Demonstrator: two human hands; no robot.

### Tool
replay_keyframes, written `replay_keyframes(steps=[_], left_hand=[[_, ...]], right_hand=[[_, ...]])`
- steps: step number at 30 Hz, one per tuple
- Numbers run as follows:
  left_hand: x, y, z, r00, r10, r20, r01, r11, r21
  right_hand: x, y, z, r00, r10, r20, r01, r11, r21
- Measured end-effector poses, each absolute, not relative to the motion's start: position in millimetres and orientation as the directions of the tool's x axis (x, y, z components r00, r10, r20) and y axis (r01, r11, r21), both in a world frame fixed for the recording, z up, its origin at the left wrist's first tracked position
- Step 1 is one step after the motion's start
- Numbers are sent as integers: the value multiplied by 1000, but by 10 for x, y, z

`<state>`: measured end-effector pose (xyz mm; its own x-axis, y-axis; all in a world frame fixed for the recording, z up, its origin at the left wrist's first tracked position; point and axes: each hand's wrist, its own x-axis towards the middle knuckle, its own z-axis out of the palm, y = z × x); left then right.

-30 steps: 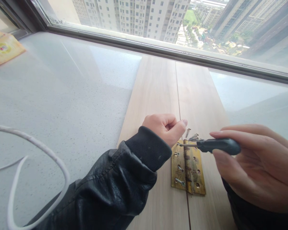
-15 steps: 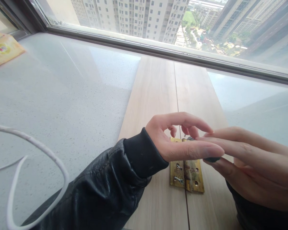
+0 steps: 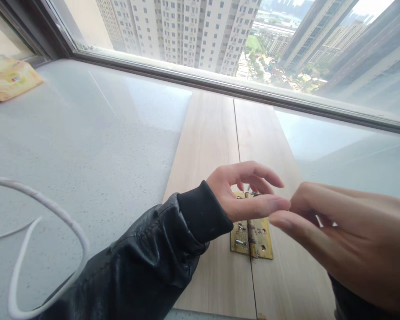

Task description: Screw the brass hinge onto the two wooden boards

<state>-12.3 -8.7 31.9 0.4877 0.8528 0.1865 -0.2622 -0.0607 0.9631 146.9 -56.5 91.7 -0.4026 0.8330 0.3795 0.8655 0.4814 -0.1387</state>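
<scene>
A brass butt hinge (image 3: 252, 244) lies unfolded across the seam of two pale wooden boards (image 3: 213, 133). Loose-looking screws (image 3: 242, 243) stand tilted in holes of its left leaf; more metal shows near its upper edge, partly covered by fingers. Above the hinge hovers my left hand (image 3: 243, 191), open, with thumb and forefinger apart and its other fingers bent. Right of the hinge, my right hand (image 3: 346, 231) is closed, its fingers curled toward the thumb close to my left thumb tip. Whatever it may hold is hidden.
A white cable (image 3: 53, 213) loops over the speckled pale sill (image 3: 126, 133) at left, partly across my black sleeve. In the far left corner lies a yellow soft packet (image 3: 11, 78). The dark window frame (image 3: 186, 80) borders the back.
My hands have separated slightly, and my right fingers have curled in. The dark object formerly between the fingertips is out of sight. The view has tilted up a little.
</scene>
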Motion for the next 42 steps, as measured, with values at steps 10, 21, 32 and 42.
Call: replay_keyframes(steps=[10,21,32,42], left_hand=[[-121,-17,195,464,882,78,-312,80,947],[-97,44,174,440,881,175,-441,42,896],[-120,52,130,493,804,331,-280,-214,936],[-65,73,56,383,824,418,-208,-364,908]], right_hand=[[1235,-525,1082,-521,813,259,836,426,345],[1184,-408,1189,-587,809,-27,777,573,259],[1295,-476,1433,-471,874,-117,869,483,112],[1182,-528,1250,-404,915,-4,858,380,344]])
